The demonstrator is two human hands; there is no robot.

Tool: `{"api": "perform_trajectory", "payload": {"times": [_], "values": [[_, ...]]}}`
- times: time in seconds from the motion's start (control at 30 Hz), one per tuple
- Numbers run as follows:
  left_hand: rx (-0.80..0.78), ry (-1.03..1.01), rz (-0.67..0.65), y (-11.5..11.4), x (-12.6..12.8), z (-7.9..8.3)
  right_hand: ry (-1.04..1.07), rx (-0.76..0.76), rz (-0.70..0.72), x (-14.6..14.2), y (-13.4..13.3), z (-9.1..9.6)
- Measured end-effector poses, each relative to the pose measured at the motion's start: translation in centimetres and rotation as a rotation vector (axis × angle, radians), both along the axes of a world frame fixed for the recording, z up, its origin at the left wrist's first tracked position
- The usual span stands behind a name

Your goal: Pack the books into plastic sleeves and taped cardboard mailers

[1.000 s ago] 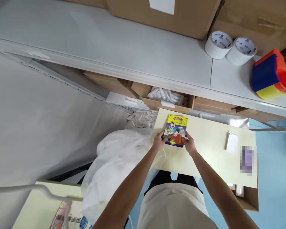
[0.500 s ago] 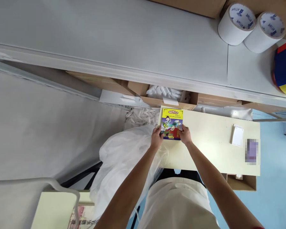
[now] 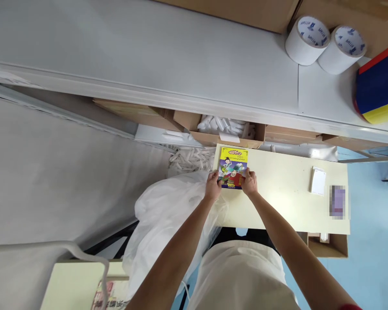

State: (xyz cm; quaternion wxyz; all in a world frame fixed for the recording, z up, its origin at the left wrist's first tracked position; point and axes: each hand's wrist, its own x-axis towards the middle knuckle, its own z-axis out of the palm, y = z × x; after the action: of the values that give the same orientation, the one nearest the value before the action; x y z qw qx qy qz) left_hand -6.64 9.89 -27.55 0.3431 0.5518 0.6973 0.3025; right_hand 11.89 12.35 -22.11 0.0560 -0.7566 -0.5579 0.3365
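- While a hand grips either side of it, the book (image 3: 233, 166) is at the left end of the bench (image 3: 284, 189); whether it rests on the top or is held just above, I cannot tell.
- Its long axis runs away from the body, toward the grey shelf (image 3: 181, 77), with the yellow band of the cover at the far end and a short edge facing the person.
- On the left hand (image 3: 213, 186), the fingers pinch the left long edge in its nearer half; the fingertips underneath are hidden.
- The right hand (image 3: 249, 182) mirrors this, fingers closed on the right long edge at about the same level.
- So the book lies between the two sets of fingers and reaches forward past them; neither hand is nearer, since both touch it.
- A translucent white bag (image 3: 163, 215) bulges beside the bench, near the left wrist.
- Well apart from the right hand, a small white stack (image 3: 318, 181) and a blurred purple item (image 3: 338, 202) sit toward the bench's right end.
- Just beyond the far edge, an open carton (image 3: 205, 138) holds white pieces (image 3: 224, 125).
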Motion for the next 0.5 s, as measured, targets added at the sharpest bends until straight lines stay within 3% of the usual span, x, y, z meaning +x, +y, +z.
{"api": "perform_trajectory", "payload": {"times": [0.13,0.27,0.37,0.5], "values": [[0.041,-0.009,0.106,-0.1,0.5,1.4,0.125,0.143,-0.07,1.2,-1.2,0.6],[0.113,-0.07,0.1,0.0,2.0,4.6,0.287,0.35,-0.076,4.3,-3.2,2.5],[0.189,-0.148,0.001,0.5,4.0,8.3,0.356,0.48,-0.076,7.3,-3.8,5.4],[0.342,-0.184,-0.159,2.4,7.7,14.9,0.368,0.688,-0.078,12.2,-2.2,11.9]]}}
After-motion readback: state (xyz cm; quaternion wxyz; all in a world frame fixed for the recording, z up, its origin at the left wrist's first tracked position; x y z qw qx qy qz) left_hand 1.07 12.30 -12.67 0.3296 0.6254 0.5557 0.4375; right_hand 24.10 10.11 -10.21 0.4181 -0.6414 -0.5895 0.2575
